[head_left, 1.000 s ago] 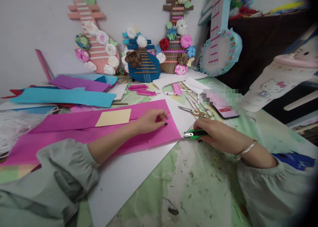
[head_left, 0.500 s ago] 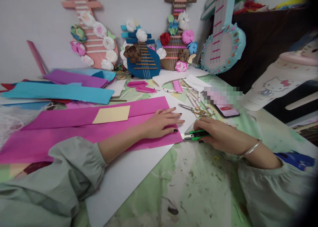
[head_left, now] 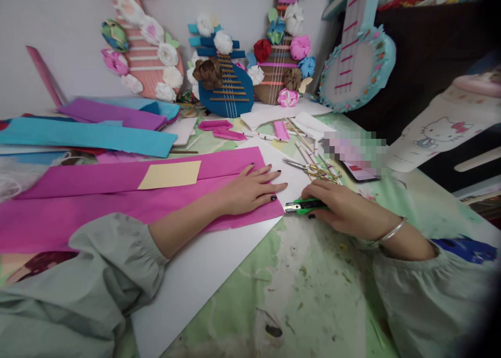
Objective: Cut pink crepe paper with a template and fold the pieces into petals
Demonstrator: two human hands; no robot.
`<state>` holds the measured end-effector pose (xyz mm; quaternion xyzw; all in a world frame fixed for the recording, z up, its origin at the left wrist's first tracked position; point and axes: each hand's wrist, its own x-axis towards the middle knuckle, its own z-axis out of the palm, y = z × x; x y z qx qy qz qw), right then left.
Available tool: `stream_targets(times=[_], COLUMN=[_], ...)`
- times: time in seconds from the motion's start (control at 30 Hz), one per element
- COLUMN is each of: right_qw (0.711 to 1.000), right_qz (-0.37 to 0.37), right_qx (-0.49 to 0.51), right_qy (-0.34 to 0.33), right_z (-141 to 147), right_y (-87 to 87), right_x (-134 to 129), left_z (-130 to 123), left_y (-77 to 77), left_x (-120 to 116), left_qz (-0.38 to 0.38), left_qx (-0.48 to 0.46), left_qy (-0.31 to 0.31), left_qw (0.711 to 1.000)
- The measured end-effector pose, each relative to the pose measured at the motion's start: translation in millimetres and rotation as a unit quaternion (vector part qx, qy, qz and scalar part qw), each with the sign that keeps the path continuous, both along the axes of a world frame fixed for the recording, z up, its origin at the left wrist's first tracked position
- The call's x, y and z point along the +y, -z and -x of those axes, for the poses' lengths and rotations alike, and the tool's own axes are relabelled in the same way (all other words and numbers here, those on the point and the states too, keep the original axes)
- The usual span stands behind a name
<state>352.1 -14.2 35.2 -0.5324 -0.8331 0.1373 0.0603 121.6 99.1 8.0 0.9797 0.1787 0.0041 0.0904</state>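
My left hand (head_left: 250, 190) lies flat with spread fingers on the magenta paper (head_left: 117, 207), near its right end. A cream paper piece (head_left: 170, 175) rests on the magenta paper, left of that hand. Under the magenta paper, a white sheet (head_left: 203, 274) shows on both sides. My right hand (head_left: 338, 206) is closed round a green and black utility knife (head_left: 309, 206), whose metal tip is at the lower right corner of the magenta paper. Gold-handled scissors (head_left: 315, 170) lie just above my right hand.
Blue paper (head_left: 90, 136) and purple paper (head_left: 113, 114) are piled at the left. Small pink pieces (head_left: 215, 125) and patterned sticks lie behind the white sheet. A phone (head_left: 362, 171) and a white bottle (head_left: 434, 128) stand at the right. Decorated paper instruments (head_left: 227, 94) lean on the wall.
The view has shifted slightly. The knife's tip now sits closer against the corner of the magenta paper. My left hand still presses on the paper, and my right hand keeps the knife.
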Motion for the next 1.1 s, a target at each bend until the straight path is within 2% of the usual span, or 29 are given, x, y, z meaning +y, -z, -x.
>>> stream_targets(times=[0.4,0.7,1.1], right_qw=[0.999,0.999,0.996], right_qz=[0.044,0.05,0.086], right_qx=[0.006,-0.007,-0.031], right_qy=[-0.006,-0.006,0.023], right_z=[1.6,-0.1,-6.0], right_y=[-8.6,-9.7,-19.7], right_x=[-1.7,-2.5,-9.9], left_z=[-0.9,-0.9,-0.9], left_y=[1.4,-1.3,1.9], left_x=[-0.7,-1.6,1.0], left_qz=[-0.008,-0.001,-0.004], left_qx=[0.002,0.011,0.003], left_qy=[-0.004,-0.013,-0.009], left_qw=[1.0,1.0,1.0])
